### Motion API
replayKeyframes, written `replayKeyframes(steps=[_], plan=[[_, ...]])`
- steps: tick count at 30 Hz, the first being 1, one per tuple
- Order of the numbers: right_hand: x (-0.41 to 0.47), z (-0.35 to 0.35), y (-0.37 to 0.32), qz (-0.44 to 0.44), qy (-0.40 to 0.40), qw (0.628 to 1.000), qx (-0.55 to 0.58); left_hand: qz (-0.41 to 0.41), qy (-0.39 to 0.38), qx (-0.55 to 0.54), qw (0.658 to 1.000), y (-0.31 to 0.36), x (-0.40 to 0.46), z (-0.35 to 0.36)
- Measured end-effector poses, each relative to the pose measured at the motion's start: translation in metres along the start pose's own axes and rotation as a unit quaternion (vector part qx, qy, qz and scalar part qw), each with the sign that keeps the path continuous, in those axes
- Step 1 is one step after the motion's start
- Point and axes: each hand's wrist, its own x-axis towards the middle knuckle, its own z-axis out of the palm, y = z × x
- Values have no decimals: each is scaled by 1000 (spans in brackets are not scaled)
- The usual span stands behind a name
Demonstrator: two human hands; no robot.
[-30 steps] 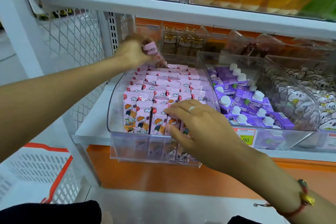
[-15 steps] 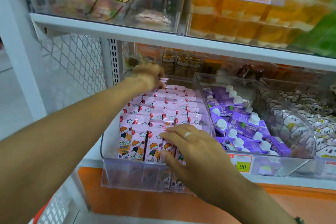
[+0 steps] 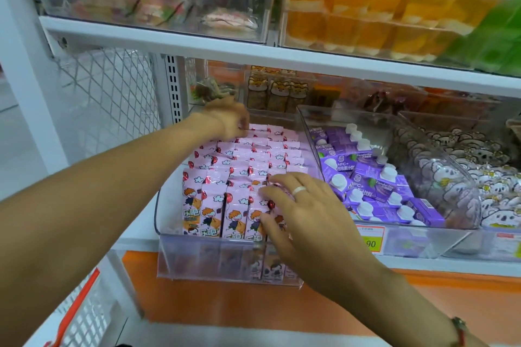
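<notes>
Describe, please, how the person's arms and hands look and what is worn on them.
Both forearms are bare, with no sleeves in sight. The right hand has a plain white ring on one finger, and a thin red cord bracelet with a small bead circles the right wrist. The left hand shows no ring, watch or band.

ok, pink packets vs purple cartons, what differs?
Pink packets are slim pouches standing in tidy rows; purple cartons are boxes with white caps, lying jumbled. The left hand and right hand touch the pink packets; neither touches the purple cartons. Shared: each fills a clear bin on the same shelf.
</notes>
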Motion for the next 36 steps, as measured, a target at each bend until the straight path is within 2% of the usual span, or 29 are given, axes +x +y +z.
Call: replayKeyframes(steps=[3, 4, 6, 8, 10, 12, 14, 16, 18, 20, 23, 29, 30, 31, 33, 34, 36], plan=[[0, 2, 2, 7, -22, 1000, -5, -33, 7, -19, 999, -2, 10, 4], [0, 4, 3, 9, -26, 1000, 1, -42, 27, -53, 997, -4, 14, 5], [1, 5, 4, 14, -34, 999, 11, -64, 73, -189, 977, -6, 15, 3], [1, 4, 4, 6, -24, 1000, 9, -84, 115, -315, 938, -6, 11, 1], [2, 3, 5, -3, -36, 999, 15, -105, 198, -389, 894, -4, 4, -1], [2, 5, 7, -12, -40, 999, 28, -115, 287, -470, 827, -1, -12, -6], [2, 5, 7, -21, -17, 999, 42, -110, 361, -495, 782, 2, -34, -10], [1, 2, 4, -14, 15, 996, 86, -80, 387, -513, 762, 8, -63, -11], [1, -4, 0, 12, 58, 983, 172, -75, 365, -558, 741, 12, -94, -8], [1, -8, -2, 38, 100, 960, 258, -100, 301, -594, 740, 17, -122, -2], [0, -13, -9, 62, 89, 934, 340, -118, 216, -629, 737, 28, -152, 8], [3, -18, -19, 68, 55, 909, 408, -47, 162, -651, 740, 38, -173, 13], [4, -19, -19, 83, 51, 894, 438, -40, 156, -645, 747, 36, -174, 14], [5, -20, -18, 114, 44, 863, 491, -35, 151, -634, 758, 34, -174, 16], [8, -20, -14, 198, 16, 776, 599, -19, 143, -584, 799, 31, -173, 21], [9, -19, -11, 230, 0, 746, 625, -7, 137, -549, 824, 30, -173, 24], [10, -16, -6, 260, -16, 727, 635, 19, 124, -497, 859, 31, -174, 29]])
